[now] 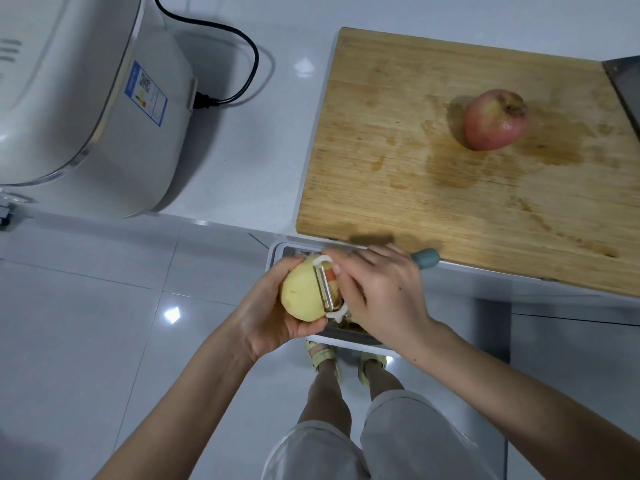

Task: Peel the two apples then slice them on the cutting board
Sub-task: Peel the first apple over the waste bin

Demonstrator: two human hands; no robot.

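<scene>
My left hand [266, 317] grips a mostly peeled pale yellow apple [303, 292] below the counter edge, over a white bin [277, 251]. A small patch of red skin shows beside the blade. My right hand [381, 292] holds a peeler [327, 289] with a white head and teal handle, its blade laid against the apple. A second, unpeeled red apple [495, 121] sits on the wooden cutting board [415, 188], toward its right side. The board shows wet stains.
A large white appliance [86, 98] with a black power cord [242, 46] stands on the white counter at left. A knife blade [625, 84] lies at the board's right edge. The tiled floor and my legs show below.
</scene>
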